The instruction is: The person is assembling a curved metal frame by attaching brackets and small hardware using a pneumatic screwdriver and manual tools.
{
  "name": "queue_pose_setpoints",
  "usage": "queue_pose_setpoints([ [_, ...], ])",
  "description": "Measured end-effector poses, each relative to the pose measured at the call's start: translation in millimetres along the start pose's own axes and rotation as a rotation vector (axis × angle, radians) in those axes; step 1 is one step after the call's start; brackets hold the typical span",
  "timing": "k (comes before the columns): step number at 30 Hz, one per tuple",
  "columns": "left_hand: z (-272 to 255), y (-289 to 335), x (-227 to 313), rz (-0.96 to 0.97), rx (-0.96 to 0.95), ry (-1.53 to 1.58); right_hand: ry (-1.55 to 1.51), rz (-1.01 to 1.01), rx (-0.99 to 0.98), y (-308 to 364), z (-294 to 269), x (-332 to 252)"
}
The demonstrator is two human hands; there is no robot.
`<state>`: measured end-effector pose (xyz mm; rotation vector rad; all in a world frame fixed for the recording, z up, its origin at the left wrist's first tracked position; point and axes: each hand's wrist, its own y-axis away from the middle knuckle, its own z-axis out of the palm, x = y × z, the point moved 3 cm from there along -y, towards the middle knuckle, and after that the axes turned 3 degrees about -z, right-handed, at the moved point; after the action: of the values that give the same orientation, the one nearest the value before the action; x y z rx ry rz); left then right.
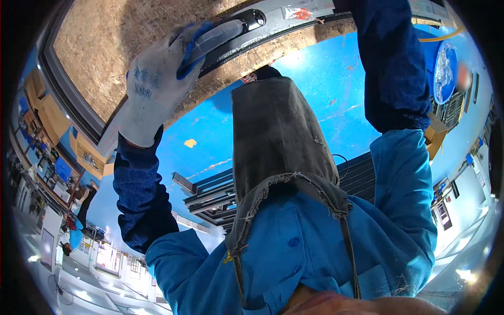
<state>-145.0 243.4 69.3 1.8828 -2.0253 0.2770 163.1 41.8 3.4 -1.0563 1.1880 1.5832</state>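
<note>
My left hand (160,79), in a white glove with blue palm and printing, is closed round a long grey handle-like piece (218,39). That piece looks wrapped in clear film and runs toward a black rounded end fitting (255,19). It lies along the near side of a dark metal frame (71,100), whose corner shows at the left. My glove hides part of the piece and the frame edge. My right arm (394,68), in a dark blue sleeve cover, reaches up past the top edge; the hand itself is out of the picture.
The frame rests on a chipboard surface (89,47). Below are a blue floor (315,121) and stacked dark metal profiles (210,197). A blue bin (443,71) holding clear film stands at the right. Cardboard boxes (89,155) and another person (76,236) are at the left.
</note>
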Motion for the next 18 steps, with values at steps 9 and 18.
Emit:
queue_pose_setpoints([
  [9,3.7,16.6,-10.8,-0.033,-0.006,-0.185,0.274,-0.003,-0.118,76.3,4.0,-4.9],
  [18,10.2,18.0,-14.6,-0.078,-0.079,-0.265,1.349,-1.266,-0.991,195.3,68.5,7.4],
])
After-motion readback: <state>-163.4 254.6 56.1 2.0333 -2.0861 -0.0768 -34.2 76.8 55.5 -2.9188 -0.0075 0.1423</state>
